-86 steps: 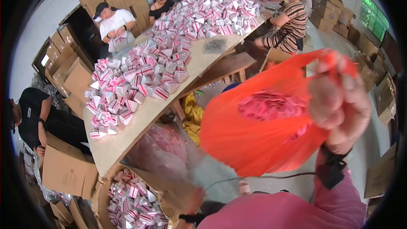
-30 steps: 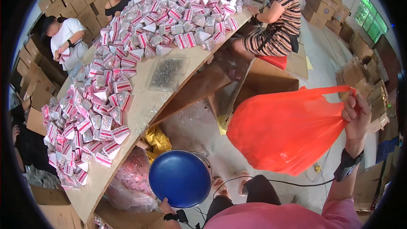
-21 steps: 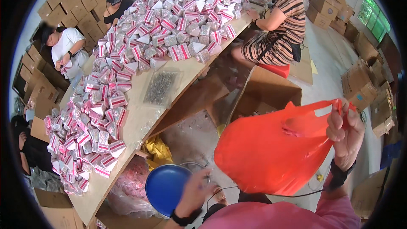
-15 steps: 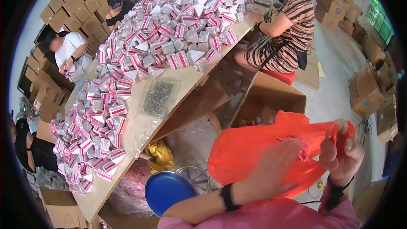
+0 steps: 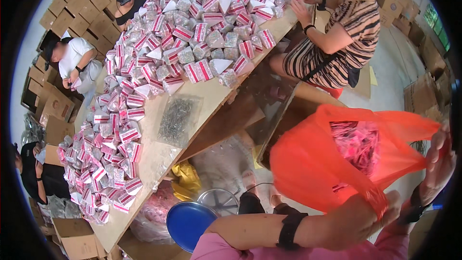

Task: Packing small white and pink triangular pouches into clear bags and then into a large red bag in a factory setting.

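Since the frame half a second earlier, the left hand [image 5: 361,219] has been carried right across the body and closed on a strap, and the red plastic bag [image 5: 305,163] has been shifted rightward and its mouth spread wider. Pink shreds [image 5: 357,147] are exposed inside the mouth.

As to clearances, the bag is suspended in front of the person, right of the long edge of the table [image 5: 148,147] and well apart from it. Behind the bag, an open cardboard box [image 5: 308,103] is partly covered from view. Between table edge and bag, a strip of bare floor [image 5: 228,156] is seen. Nearer the person, that strip is narrowed by a round blue disc [image 5: 190,224] and a metal ring frame [image 5: 219,201], placed just beside each other. Along the table, room is taken up by striped packets [image 5: 197,72], heaped almost to the edge.

As to the grip, the left is curled tightly around the near strap. By the right hand [image 5: 437,163], raised near the picture's rim, the far strap is held; its exact finger closure is blurred and cannot be told.
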Demonstrator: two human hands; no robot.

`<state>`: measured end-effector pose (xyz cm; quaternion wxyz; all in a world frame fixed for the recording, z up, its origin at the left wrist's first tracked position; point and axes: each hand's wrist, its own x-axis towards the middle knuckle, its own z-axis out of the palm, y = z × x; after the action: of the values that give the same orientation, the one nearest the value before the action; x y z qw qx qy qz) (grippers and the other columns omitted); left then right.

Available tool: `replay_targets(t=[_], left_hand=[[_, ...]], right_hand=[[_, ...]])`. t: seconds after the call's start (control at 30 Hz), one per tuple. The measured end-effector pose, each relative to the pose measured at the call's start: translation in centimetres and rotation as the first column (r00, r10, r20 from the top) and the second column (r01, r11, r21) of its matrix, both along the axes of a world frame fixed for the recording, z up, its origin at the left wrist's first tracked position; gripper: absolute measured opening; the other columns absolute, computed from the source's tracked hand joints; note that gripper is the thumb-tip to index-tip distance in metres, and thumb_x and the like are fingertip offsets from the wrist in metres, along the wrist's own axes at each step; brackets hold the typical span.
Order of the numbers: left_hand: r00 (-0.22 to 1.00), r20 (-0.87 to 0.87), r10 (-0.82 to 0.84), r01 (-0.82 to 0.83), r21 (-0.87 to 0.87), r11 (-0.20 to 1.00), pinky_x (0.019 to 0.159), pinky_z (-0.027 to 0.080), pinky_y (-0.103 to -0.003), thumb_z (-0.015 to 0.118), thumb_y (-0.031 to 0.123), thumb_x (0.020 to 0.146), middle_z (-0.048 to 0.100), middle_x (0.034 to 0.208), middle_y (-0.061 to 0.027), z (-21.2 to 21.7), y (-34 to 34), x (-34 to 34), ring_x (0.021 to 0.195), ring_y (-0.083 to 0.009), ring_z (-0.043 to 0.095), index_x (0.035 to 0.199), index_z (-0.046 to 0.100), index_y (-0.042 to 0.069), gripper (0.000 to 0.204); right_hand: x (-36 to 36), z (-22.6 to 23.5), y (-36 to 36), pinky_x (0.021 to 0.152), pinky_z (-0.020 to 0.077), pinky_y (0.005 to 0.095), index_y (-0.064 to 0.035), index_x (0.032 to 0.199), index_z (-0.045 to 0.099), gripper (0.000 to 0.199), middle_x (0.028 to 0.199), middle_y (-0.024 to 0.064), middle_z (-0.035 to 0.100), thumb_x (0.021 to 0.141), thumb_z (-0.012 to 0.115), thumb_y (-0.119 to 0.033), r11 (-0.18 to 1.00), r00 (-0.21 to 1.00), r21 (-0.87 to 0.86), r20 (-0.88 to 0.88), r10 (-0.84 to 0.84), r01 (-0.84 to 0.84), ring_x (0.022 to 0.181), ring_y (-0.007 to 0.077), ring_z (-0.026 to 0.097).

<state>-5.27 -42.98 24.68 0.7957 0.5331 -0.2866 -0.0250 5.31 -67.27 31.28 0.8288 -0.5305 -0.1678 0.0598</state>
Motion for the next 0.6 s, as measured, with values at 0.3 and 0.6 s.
replay_targets(t=[0.3, 0.6], left_hand=[[0.763, -0.272, 0.587, -0.595, 0.060, 0.801, 0.046, 0.033, -0.022, 0.046, 0.027, 0.096, 0.047, 0.062, -0.0008, -3.6, 15.1, 4.3, 0.050, -0.0069, 0.042, 0.090, 0.056, -0.001, 0.030], [0.565, -0.184, 0.805, -0.799, 0.122, 0.589, 0.039, 0.021, -0.020, 0.045, 0.013, 0.093, 0.039, 0.051, 0.0027, -2.3, 23.1, 1.3, 0.040, -0.0032, 0.030, 0.088, 0.056, -0.003, 0.020]], right_hand=[[11.6, -2.4, 14.1, 0.035, 0.0298, 0.0189, 0.0058, 0.112, 0.051, 0.035, 0.072, 0.0055, 0.054, 0.095, 0.041, -0.023, 0.940, 0.990, -0.338, 0.106, 0.093, -0.052, 0.048, 0.0090, 0.043], [17.5, -6.4, 24.5, 0.037, 0.0263, 0.0203, -0.0013, 0.098, 0.058, 0.023, 0.066, 0.0000, 0.054, 0.087, 0.047, -0.018, 0.975, 0.970, -0.114, -0.178, 0.167, -0.189, 0.045, 0.0066, 0.039]])
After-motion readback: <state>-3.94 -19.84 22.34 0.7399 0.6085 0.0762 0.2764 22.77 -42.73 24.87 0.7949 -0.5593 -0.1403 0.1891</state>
